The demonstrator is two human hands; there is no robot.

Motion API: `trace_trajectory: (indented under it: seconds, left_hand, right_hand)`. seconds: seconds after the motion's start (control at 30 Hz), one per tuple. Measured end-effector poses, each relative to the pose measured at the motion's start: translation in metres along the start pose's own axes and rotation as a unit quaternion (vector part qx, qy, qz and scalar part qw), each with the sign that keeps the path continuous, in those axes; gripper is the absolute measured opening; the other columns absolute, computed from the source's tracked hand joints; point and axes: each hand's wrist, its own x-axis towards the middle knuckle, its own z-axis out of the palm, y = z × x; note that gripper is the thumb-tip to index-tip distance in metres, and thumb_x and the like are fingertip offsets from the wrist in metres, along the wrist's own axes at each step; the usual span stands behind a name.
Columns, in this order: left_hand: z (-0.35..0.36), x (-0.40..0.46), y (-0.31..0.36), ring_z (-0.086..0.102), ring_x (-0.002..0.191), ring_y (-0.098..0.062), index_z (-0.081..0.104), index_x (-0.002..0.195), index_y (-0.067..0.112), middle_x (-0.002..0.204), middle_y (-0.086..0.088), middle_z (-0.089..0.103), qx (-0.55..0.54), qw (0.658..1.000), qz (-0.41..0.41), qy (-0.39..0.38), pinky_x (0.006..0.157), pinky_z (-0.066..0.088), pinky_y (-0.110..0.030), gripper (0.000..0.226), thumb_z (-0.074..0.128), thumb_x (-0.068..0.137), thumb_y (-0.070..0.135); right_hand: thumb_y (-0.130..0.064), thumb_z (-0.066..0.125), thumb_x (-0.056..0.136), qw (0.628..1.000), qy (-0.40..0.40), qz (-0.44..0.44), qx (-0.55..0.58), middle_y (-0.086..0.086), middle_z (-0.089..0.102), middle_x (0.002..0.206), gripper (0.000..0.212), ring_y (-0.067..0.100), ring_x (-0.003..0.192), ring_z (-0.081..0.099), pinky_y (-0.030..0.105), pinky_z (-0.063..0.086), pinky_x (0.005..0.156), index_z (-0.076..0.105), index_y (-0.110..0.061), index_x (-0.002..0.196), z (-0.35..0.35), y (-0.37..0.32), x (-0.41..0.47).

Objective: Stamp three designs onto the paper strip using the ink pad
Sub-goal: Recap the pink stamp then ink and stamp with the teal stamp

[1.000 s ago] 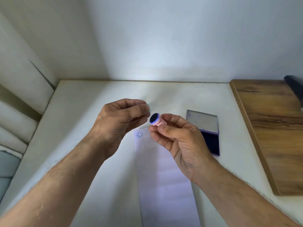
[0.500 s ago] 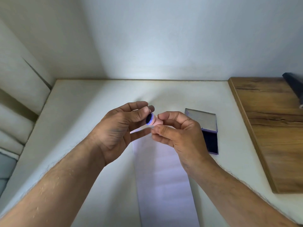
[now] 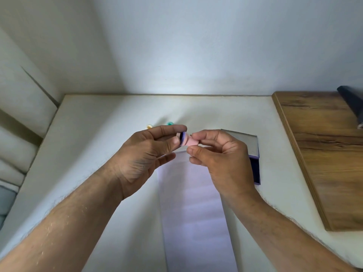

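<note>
Now the left hand (image 3: 145, 154) has closed in on the pink stamp (image 3: 189, 141) pinched in the right hand's (image 3: 222, 154) fingers, above the strip (image 3: 192, 203) — capping it, likely — pad (image 3: 253, 154) just right.

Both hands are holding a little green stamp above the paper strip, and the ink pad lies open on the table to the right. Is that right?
Not quite: the stamp is pink, not green, as the head view shows. Left hand and right hand do hold it above the paper strip, with the ink pad open to the right.
</note>
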Motion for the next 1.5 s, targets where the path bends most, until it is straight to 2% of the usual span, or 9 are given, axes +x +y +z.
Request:
trace_trajectory:
  seconds: [0.17, 0.33, 0.57, 0.8, 0.97, 1.13, 1.27, 1.37, 1.5]
  left_hand:
    - [-0.001, 0.001, -0.002, 0.066, 0.113, -0.017, 0.069, 0.117, 0.013, 0.113, -0.004, 0.074, -0.006, 1.000, 0.016, -0.015, 0.104, 0.046, -0.039, 0.030, 0.058, 0.091, 0.005]
    - [0.001, 0.003, -0.005, 0.068, 0.107, -0.022, 0.066, 0.118, 0.010, 0.108, -0.008, 0.075, -0.050, 0.999, 0.012, -0.008, 0.101, 0.049, -0.036, 0.029, 0.059, 0.090, 0.007]
    - [0.002, 0.005, -0.007, 0.066, 0.113, -0.029, 0.064, 0.113, 0.006, 0.113, -0.014, 0.073, -0.079, 0.997, 0.012, -0.002, 0.103, 0.048, -0.038, 0.036, 0.064, 0.078, 0.014]
    - [0.004, 0.004, -0.007, 0.070, 0.106, -0.024, 0.067, 0.112, 0.009, 0.108, -0.012, 0.074, -0.056, 0.998, 0.008, -0.007, 0.100, 0.049, -0.037, 0.035, 0.066, 0.078, 0.018]
    - [0.001, 0.003, -0.005, 0.069, 0.085, -0.016, 0.076, 0.097, 0.012, 0.092, -0.005, 0.074, -0.019, 0.999, 0.023, 0.016, 0.082, 0.057, -0.025, 0.028, 0.071, 0.071, 0.019]
    - [-0.009, 0.001, 0.000, 0.068, 0.087, -0.017, 0.080, 0.087, 0.015, 0.097, -0.007, 0.076, 0.007, 0.999, 0.040, -0.003, 0.079, 0.056, -0.025, 0.031, 0.079, 0.058, 0.023]
    - [-0.013, 0.001, 0.002, 0.067, 0.092, -0.025, 0.080, 0.086, 0.016, 0.097, -0.010, 0.075, 0.022, 0.998, 0.062, -0.010, 0.085, 0.053, -0.031, 0.032, 0.080, 0.055, 0.023]
    - [-0.013, 0.001, 0.001, 0.070, 0.102, -0.029, 0.078, 0.087, 0.014, 0.100, -0.013, 0.076, 0.044, 0.994, 0.096, 0.003, 0.095, 0.050, -0.037, 0.032, 0.082, 0.056, 0.018]
    - [-0.007, 0.000, 0.003, 0.073, 0.094, -0.024, 0.076, 0.086, 0.013, 0.094, -0.011, 0.077, 0.054, 0.989, 0.141, 0.000, 0.084, 0.054, -0.024, 0.024, 0.078, 0.063, 0.007]
  right_hand:
    - [-0.003, 0.080, 0.073, 0.993, 0.017, -0.054, -0.101, -0.012, 0.075, 0.080, 0.026, 0.015, 0.063, 0.071, 0.044, 0.061, 0.067, 0.075, -0.027, 0.081, -0.001, -0.003, 0.000]
    - [-0.007, 0.081, 0.073, 0.985, 0.023, -0.097, -0.141, -0.017, 0.074, 0.081, 0.026, 0.012, 0.070, 0.071, 0.039, 0.061, 0.067, 0.073, -0.030, 0.082, -0.001, -0.001, -0.001]
    - [-0.008, 0.080, 0.076, 0.957, 0.034, -0.204, -0.205, -0.038, 0.064, 0.075, 0.021, -0.003, 0.068, 0.066, 0.006, 0.047, 0.059, 0.074, -0.025, 0.086, -0.001, 0.000, -0.006]
    - [-0.009, 0.079, 0.078, 0.924, 0.049, -0.288, -0.248, -0.027, 0.065, 0.086, 0.019, 0.003, 0.069, 0.065, 0.005, 0.047, 0.061, 0.075, -0.019, 0.094, -0.004, 0.002, -0.006]
    - [-0.014, 0.081, 0.076, 0.919, 0.059, -0.294, -0.255, -0.025, 0.065, 0.087, 0.021, 0.006, 0.067, 0.066, 0.007, 0.049, 0.058, 0.074, -0.019, 0.095, -0.006, 0.004, -0.006]
    - [-0.020, 0.083, 0.075, 0.955, 0.002, -0.221, -0.197, -0.027, 0.071, 0.082, 0.022, 0.012, 0.057, 0.066, 0.021, 0.056, 0.058, 0.076, -0.030, 0.094, -0.008, 0.004, -0.004]
    - [-0.010, 0.080, 0.076, 0.995, -0.053, -0.076, -0.040, -0.005, 0.077, 0.081, 0.023, 0.021, 0.052, 0.066, 0.031, 0.056, 0.052, 0.076, -0.028, 0.090, -0.006, -0.002, -0.002]
    - [-0.014, 0.080, 0.074, 0.995, -0.074, 0.047, 0.053, 0.007, 0.076, 0.074, 0.014, 0.025, 0.053, 0.063, 0.031, 0.056, 0.051, 0.078, -0.016, 0.088, -0.003, -0.009, 0.001]
    - [-0.033, 0.075, 0.068, 0.969, -0.100, 0.177, 0.138, 0.015, 0.076, 0.094, 0.035, 0.018, 0.055, 0.066, 0.025, 0.057, 0.055, 0.078, -0.009, 0.094, 0.001, -0.007, -0.001]
